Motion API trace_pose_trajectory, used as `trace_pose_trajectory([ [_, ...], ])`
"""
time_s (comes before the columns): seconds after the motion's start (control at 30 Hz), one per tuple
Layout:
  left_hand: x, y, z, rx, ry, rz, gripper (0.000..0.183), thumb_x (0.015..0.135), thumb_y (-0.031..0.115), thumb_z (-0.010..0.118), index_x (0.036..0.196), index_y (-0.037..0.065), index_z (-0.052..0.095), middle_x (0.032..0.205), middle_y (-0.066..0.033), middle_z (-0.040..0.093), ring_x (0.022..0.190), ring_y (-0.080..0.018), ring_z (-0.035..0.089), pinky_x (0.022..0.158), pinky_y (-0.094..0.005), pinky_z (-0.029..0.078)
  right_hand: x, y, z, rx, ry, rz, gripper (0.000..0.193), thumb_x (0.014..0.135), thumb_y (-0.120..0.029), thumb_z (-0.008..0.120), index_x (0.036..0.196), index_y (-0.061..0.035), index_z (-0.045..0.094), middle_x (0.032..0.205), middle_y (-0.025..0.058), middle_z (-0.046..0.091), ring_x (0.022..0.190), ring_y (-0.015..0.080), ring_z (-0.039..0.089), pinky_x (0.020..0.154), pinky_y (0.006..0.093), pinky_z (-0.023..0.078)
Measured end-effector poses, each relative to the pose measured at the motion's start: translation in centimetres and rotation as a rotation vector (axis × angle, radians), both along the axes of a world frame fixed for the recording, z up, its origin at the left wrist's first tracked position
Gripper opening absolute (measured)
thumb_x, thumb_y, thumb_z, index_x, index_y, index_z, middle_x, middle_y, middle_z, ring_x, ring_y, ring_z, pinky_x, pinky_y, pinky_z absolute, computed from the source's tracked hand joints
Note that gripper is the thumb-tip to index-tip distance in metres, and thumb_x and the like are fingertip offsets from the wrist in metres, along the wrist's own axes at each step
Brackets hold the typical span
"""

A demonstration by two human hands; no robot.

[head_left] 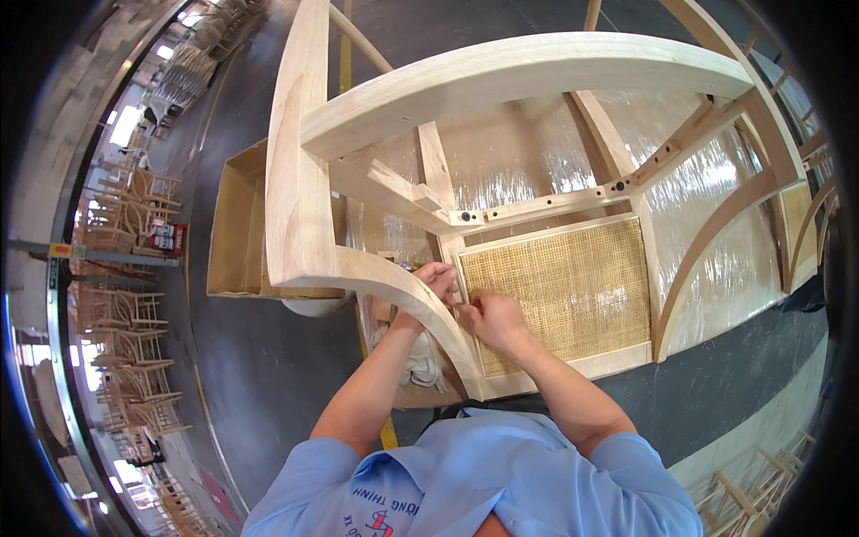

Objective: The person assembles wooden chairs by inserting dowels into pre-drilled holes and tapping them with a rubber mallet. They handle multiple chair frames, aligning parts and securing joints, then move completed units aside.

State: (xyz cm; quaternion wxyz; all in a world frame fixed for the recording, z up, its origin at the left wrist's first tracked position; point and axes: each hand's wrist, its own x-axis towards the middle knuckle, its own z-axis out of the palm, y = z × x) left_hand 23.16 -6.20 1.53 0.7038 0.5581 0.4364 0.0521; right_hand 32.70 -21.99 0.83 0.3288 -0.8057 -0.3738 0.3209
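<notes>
1. We see the woven cane panel (562, 291) at the centre, set in the pale wooden chair frame (501, 80).
2. Our right hand (495, 320) pinches its left edge; what it pinches is too small to tell.
3. Our left hand (437, 282), at nine o'clock, curls on the frame rail.
4. A cardboard box (234, 228) lies further toward nine.

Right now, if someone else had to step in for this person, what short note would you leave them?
Left hand: fingers at the left edge of the woven cane panel, behind the curved wooden chair frame; whether it grips anything is unclear.
Right hand: pressed on the panel's lower left edge.
Panel sits in its frame; the frame lies over plastic-wrapped board. A cardboard box stands left.
Work continues at that left edge.
</notes>
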Motion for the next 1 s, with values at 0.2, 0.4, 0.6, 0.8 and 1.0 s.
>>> trace_pose_trajectory([
  [0.2,1.4,0.2,-1.0,0.044,0.051,-0.021,0.021,0.099,0.022,0.072,0.103,0.004,0.062,0.072,-0.002,0.063,0.056,-0.0098,0.059,0.049,-0.024,0.049,-0.9,1.1,-0.6,0.007,-0.075,-0.006,0.028,0.092,-0.031,0.067,0.09,-0.0039,0.071,0.08,0.0231,0.071,0.076,0.0437,0.07,0.071,0.0536,0.056],
  [0.4,1.6,-0.1,-1.5,0.086,0.031,0.034,0.024,0.095,0.016,0.076,0.091,0.005,0.055,0.069,-0.0031,0.062,0.053,-0.0098,0.058,0.045,-0.0257,0.049,-1.5,1.0,-1.0,0.049,-0.049,-0.069,0.02,0.091,-0.025,0.065,0.087,-0.0054,0.068,0.076,0.0238,0.068,0.072,0.0453,0.068,0.066,0.0553,0.055],
  [0.6,1.7,0.3,-1.7,0.064,0.042,0.013,0.03,0.092,0.014,0.078,0.087,0.006,0.05,0.066,-0.0039,0.06,0.051,-0.01,0.059,0.042,-0.0264,0.05,-1.8,0.7,-0.9,0.08,-0.019,-0.1,0.019,0.092,-0.023,0.066,0.086,-0.0047,0.065,0.074,0.0235,0.067,0.07,0.0445,0.068,0.063,0.0549,0.053],
  [0.8,1.6,0.6,-1.9,0.102,0.04,-0.019,0.031,0.092,0.014,0.079,0.088,0.008,0.049,0.065,-0.0045,0.06,0.05,-0.0109,0.06,0.041,-0.0261,0.051,-1.7,0.6,-0.8,0.075,-0.012,-0.085,0.016,0.092,-0.02,0.068,0.087,-0.0046,0.065,0.072,0.0227,0.066,0.068,0.0442,0.067,0.061,0.0534,0.052],
  [1.0,1.8,0.4,-1.7,0.099,0.046,-0.01,0.033,0.091,0.011,0.079,0.086,0.007,0.047,0.064,-0.0024,0.055,0.05,-0.0086,0.057,0.041,-0.0271,0.048,-1.8,0.6,-0.9,0.068,-0.015,-0.08,0.014,0.091,-0.018,0.069,0.09,-0.0046,0.065,0.073,0.0221,0.067,0.068,0.0445,0.067,0.061,0.0529,0.052],
])
